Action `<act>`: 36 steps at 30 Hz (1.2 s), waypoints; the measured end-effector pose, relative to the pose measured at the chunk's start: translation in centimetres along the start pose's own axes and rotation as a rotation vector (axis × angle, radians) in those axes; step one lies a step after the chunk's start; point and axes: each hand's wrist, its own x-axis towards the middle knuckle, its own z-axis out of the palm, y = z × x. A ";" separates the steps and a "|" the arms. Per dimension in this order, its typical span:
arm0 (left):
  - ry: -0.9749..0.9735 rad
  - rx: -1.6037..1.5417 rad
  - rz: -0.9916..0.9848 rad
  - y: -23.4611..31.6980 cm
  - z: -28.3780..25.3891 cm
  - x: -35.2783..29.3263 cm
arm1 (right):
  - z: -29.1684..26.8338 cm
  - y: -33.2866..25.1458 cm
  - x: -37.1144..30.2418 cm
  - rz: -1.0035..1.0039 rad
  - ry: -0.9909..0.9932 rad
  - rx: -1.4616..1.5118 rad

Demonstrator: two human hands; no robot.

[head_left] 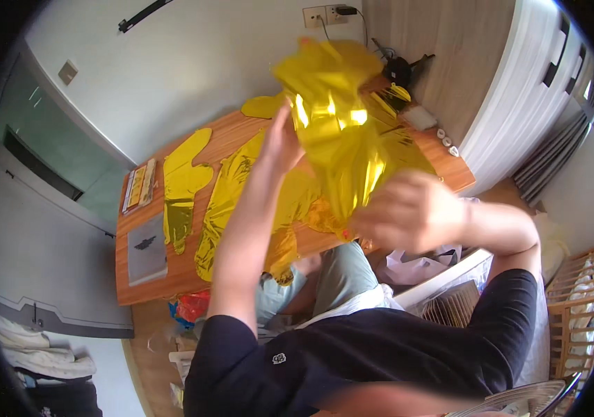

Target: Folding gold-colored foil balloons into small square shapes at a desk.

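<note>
Holds a crinkled gold foil piece (pixel 338 118) up in the air over the right half of the counter (pixel 180 274), roughly upright and bulging with loose folds. Has the left hand (pixel 284 142) against the foil's left edge, above the middle of the counter, with fingers raised and partly hidden behind the sheet; cannot tell how firmly closed. Has the right hand (pixel 415 212) at the foil's lower end, above the counter's near right edge, with fingers curled inward; too blurred to tell a pinch from a mere touch.

Probably slippery and quick to crease, so best to pinch with flat fingertips, not nails, and to share the pull between both hands. Leave some slack, and avoid tugging at one corner. Lift high enough above the counter to clear the other foil below, and tilt away from the glare to read the folds.

Note on the counter's left part a flat gold foil shape (pixel 184 174), nearer its middle a wrinkled foil sheet (pixel 231 215), at its near left corner a grey sleeve (pixel 147 267), and at its right end small white objects (pixel 448 141).
</note>
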 end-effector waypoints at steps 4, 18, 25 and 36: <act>0.098 0.405 -0.033 2.2 -3.4 -8.8 | 5.7 -1.0 -0.6 0.138 -0.006 0.608; -0.158 2.038 0.030 -5.8 -1.3 -17.1 | 27.5 15.6 -9.3 1.336 -0.368 -0.017; -0.172 1.933 0.019 -6.7 -1.9 -16.3 | 29.4 17.8 -11.2 1.398 -0.339 -0.129; -0.150 1.910 0.073 -7.0 -2.4 -16.8 | 26.7 21.1 -2.1 1.470 0.167 0.050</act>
